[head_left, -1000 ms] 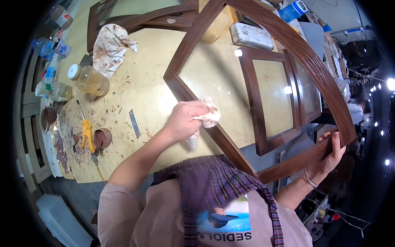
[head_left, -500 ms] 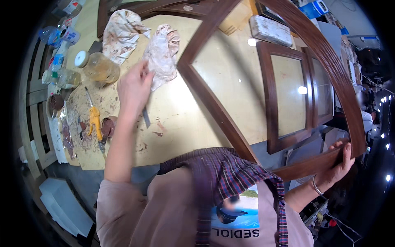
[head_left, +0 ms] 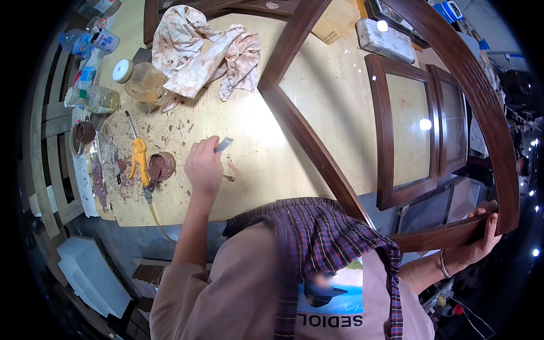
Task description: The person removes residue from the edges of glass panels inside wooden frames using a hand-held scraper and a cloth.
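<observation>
My left hand point(head_left: 203, 164) is closed on a small grey metal blade point(head_left: 223, 145), a scraper, just above the stained workbench point(head_left: 255, 170). My right hand point(head_left: 480, 238) grips the lower rail of a large dark brown wooden frame point(head_left: 306, 133) that lies tilted across the bench and curves up the right side. Two stained rags point(head_left: 207, 51) lie bunched at the back of the bench, apart from both hands.
A yellow-handled air gun point(head_left: 138, 161) and a round tin of brown filler point(head_left: 161, 166) lie left of my left hand. A capped jar point(head_left: 139, 79) and bottles point(head_left: 93, 99) stand at the bench's left. A dark panelled door point(head_left: 413, 133) and a white block point(head_left: 385, 41) lie beyond the frame.
My left hand left the frame's rail, dropped its rag at the back of the bench, then came back toward me and picked up the small metal blade. My right hand keeps its hold.
</observation>
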{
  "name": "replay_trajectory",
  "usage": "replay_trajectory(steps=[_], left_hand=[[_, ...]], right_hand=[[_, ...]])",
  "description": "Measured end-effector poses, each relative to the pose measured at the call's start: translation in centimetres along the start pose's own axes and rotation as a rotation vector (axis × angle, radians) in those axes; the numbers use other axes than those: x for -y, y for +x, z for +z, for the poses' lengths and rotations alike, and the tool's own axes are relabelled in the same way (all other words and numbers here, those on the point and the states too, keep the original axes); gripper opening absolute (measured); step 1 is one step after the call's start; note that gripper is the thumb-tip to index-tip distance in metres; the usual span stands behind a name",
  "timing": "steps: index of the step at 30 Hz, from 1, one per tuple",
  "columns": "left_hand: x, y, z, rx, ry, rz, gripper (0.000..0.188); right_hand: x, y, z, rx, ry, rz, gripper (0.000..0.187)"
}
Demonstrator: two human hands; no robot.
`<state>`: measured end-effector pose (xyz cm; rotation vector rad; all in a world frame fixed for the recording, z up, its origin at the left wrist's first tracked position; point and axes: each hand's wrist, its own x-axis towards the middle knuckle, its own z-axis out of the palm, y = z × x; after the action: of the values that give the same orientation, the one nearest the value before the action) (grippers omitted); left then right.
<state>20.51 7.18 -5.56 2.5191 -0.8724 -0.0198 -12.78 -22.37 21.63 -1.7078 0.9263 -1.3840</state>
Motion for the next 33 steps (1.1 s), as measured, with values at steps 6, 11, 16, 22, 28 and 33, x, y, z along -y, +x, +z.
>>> replay_trajectory(steps=[6, 11, 16, 22, 28, 33], left_hand=[[-0.4, -1.2, -0.5, 0.177, -0.080, -0.014, 0.031], [-1.7, -1.7, -0.9, 0.184, -0.113, -0.036, 0.030], [-1.9, -4.1, -1.1, 0.056, -0.064, 0.206, 0.032], [0.1, -12.0, -1.8, 0.143, -0.158, 0.421, 0.035], [2.5, -15.6, -2.5, 0.206, -0.188, 0.432, 0.036], [0.9, -12.3, -4.8, 0.100, -0.172, 0.302, 0.020]], right_hand=[[0.5, -0.4, 0.3, 0.022, 0.007, -0.035, 0.035], [0.7, -0.7, 0.4, -0.010, -0.007, -0.033, 0.037], [1.1, -1.2, 0.3, 0.038, -0.015, -0.043, 0.036], [1.4, -1.1, 0.7, 0.075, -0.002, -0.049, 0.035], [1.4, -0.8, 0.1, 0.136, 0.008, -0.051, 0.035], [1.4, -0.8, -0.5, 0.126, -0.044, -0.058, 0.034]])
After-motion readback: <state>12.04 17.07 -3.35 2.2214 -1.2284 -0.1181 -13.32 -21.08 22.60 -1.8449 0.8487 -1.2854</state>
